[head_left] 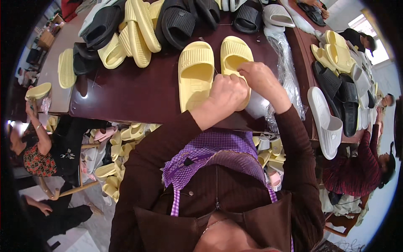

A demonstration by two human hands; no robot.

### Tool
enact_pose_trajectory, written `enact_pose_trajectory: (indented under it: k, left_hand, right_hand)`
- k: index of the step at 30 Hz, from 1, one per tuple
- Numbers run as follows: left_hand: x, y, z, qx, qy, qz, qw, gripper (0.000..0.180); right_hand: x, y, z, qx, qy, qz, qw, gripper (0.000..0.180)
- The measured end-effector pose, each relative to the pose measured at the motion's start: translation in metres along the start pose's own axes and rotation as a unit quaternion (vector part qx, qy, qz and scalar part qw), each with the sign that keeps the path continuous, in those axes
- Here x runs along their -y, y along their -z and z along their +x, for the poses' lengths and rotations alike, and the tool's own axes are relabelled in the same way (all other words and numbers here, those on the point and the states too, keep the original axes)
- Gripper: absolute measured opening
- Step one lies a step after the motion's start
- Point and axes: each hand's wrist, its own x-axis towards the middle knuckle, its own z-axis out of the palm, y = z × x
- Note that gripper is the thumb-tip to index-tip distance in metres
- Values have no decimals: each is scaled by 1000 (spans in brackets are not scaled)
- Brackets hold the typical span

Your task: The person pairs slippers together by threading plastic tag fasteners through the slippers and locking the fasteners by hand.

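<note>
My left hand [228,92] & right hand [260,77] meet over the right yellow slipper [235,52] on the dark table [138,90], fingers curled at its heel end. 2nd yellow slipper [195,73] lies just beside it, left. Clear plastic bags [287,69] at right; heap of black & yellow slippers [138,25] at the far edge

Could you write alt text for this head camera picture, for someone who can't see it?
A person's left hand and right hand work at the heel of one of two pale yellow slide sandals lying side by side on a dark table. Black, yellow and white sandals pile around.
</note>
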Motion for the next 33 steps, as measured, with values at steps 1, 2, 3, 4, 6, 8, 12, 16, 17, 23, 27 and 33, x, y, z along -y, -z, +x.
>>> enact_pose_trajectory:
  k: [1,2,3,4,6,8,12,16,17,23,27,33]
  left_hand:
    - [2,-4,-1,4,11,-3,1000,6]
    - [2,-7,0,8,20,-9,1000,5]
    - [2,-11,1,7,21,-10,1000,5]
    - [1,-17,1,13,28,-14,999,6]
    - [0,-23,2,25,39,-24,999,10]
    - [5,-25,2,5,20,-70,997,10]
    - [8,-24,5,-27,-3,-141,990,10]
    - [6,-26,7,-3,37,-90,995,11]
    - [5,-29,7,-6,41,-83,996,10]
    - [0,0,1,11,45,-148,988,5]
    - [-7,30,-13,1,56,-202,978,6]
    - [-5,59,-38,51,60,-170,982,9]
  right_hand:
    - [1,4,4,17,-10,4,1000,15]
    - [-3,9,8,18,-10,2,1000,15]
    - [-10,15,14,-1,-9,17,1000,16]
    - [-20,20,21,-20,-7,34,999,17]
    - [-41,25,37,-39,-8,47,998,18]
    - [-70,18,56,-78,-67,38,994,23]
    - [-112,-1,80,12,-249,-61,966,29]
    - [-106,-20,91,78,-320,83,941,32]
    - [-110,-26,92,81,-316,84,941,32]
    - [-119,-42,91,-84,-182,27,979,26]
    - [-103,-36,88,-79,-131,71,986,24]
    - [-76,-30,75,-1,-103,69,992,21]
